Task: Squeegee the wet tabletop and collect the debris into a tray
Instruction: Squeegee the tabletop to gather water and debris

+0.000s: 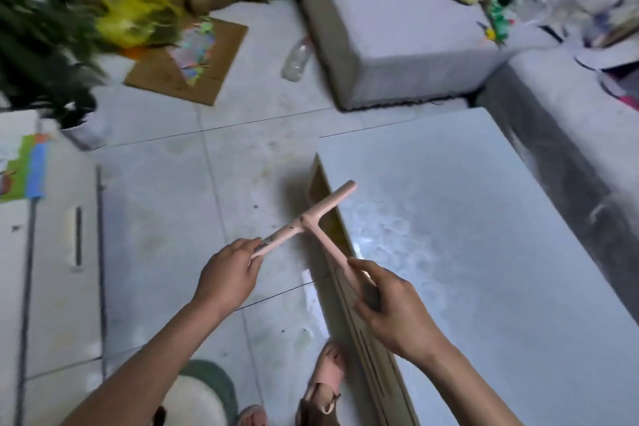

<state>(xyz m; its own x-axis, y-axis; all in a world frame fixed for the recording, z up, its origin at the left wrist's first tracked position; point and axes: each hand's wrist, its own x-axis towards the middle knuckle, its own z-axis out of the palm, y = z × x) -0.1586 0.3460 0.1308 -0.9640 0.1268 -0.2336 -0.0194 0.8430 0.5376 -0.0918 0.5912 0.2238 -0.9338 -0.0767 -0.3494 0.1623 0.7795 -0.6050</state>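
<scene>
Head view: left grip [228,273] holds squeegee [307,221] crossbar; right grip [390,308] pinches handle.

The left hand [228,273] and right hand [390,308] are bare, as are both forearms. Pink strapped sandals [328,379] are worn; a cream, green-edged garment [198,398] is glimpsed.

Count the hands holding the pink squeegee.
2: the left hand grips one end of the squeegee crossbar; the right hand grips its handle, over the table edge.
</scene>
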